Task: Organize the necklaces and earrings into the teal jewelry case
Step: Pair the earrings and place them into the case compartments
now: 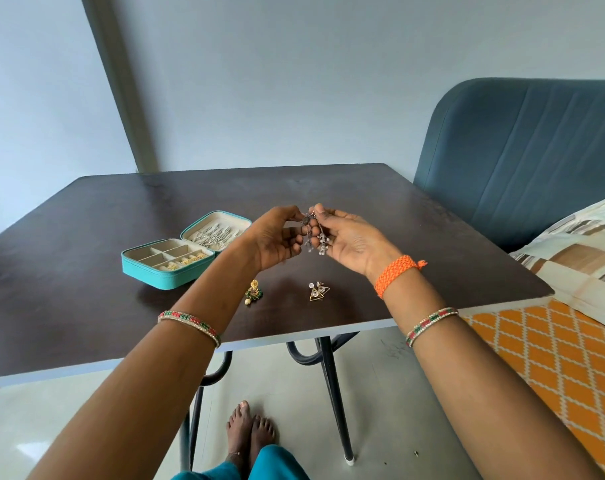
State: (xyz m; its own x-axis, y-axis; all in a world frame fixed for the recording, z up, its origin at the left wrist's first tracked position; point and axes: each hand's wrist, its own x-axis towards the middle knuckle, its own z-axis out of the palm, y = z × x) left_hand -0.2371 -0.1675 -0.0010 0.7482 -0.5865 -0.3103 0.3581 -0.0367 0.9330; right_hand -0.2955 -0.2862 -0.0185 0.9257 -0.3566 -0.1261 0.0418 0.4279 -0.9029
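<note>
Silver dangling earrings [313, 233] are hanging between our left hand [276, 237] and right hand [349, 239], each grip pinching a top, likely separating them above the desk [380, 202] before the open teal case [169, 261].

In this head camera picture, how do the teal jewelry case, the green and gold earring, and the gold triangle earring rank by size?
1. teal jewelry case, by far the largest.
2 and 3. green and gold earring and gold triangle earring: they look about alike, so I won't rank them.
</note>
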